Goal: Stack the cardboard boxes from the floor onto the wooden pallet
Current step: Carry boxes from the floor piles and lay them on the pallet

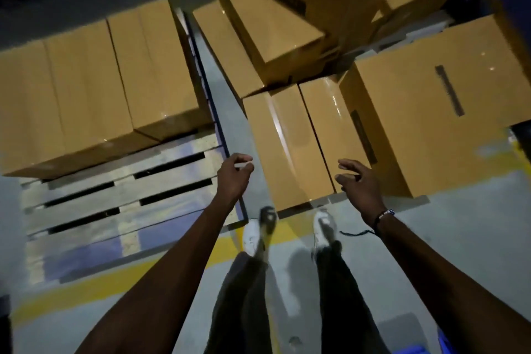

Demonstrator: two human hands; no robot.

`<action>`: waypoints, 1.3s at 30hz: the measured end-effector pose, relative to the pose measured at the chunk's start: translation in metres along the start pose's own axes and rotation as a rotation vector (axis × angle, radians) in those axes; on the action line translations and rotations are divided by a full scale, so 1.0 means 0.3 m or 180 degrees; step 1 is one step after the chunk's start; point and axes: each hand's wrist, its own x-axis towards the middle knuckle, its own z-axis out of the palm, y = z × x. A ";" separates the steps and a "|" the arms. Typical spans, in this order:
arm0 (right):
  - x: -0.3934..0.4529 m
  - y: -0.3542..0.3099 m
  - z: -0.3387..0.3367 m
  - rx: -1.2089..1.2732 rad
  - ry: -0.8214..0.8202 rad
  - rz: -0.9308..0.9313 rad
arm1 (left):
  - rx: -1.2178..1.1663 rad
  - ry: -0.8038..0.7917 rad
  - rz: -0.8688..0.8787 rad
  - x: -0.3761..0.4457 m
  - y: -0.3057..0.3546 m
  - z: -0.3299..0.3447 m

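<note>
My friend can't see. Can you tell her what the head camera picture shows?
Two empty hands, left hand and right hand, reach down toward cardboard boxes on the floor. To the left, a wooden pallet already holds a row of boxes.

We see a smooth grey concrete floor (474, 238) under dim light, with soft glare in patches. A yellow painted line (94, 287) runs across it, from the lower left up toward the middle. Beyond that line the floor turns darker, and the far top left falls into shadow. At the bottom right corner, well away from the line, sits something blue (448, 345).
</note>
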 end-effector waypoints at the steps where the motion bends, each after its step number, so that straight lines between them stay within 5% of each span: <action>1: 0.077 0.058 0.021 -0.0050 -0.0027 0.0005 | 0.0026 0.0034 -0.0020 0.056 -0.052 0.060; 16: 0.989 0.715 0.323 -0.0559 -0.0313 -0.0045 | 0.0506 0.0125 0.0220 0.808 -0.760 0.669; 25: 1.095 0.813 0.411 -0.0794 -0.0386 -0.0399 | 0.0772 -0.0070 0.0473 0.907 -0.842 0.726; 39: 1.110 0.757 0.484 -0.0800 -0.0934 0.0369 | 0.0386 -0.0108 -0.0195 0.897 -0.840 0.681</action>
